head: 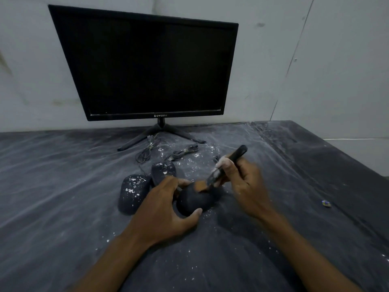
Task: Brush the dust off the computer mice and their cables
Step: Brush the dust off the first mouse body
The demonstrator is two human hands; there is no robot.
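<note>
The mouse being cleaned sits near the middle of the dark, dust-streaked surface, a little in front of the person. Its black shell looks mostly free of white flecks. The left hand grips it from the left side, fingers curled over the far edge and the thumb pressed against the near edge. The brush comes down on the mouse's far end, its brown bristles touching the shell. The right hand holds the brush by its dark handle, fingers wrapped round it, with the handle's end sticking up and away to the right; the hand and brush are slightly blurred.

Just left of the held mouse lies a second mouse, heavily speckled with white dust. A third mouse lies just behind, between the other two, with a few white flecks on top. Beyond them two bundled cables rest on the surface near the monitor's stand, with white crumbs scattered around them.

The monitor stands at the back of the surface against a pale wall, its screen dark. More white specks lie on the surface in front of the person, between the forearms. Well off to the right lies a small blue and yellow object, too small to identify
</note>
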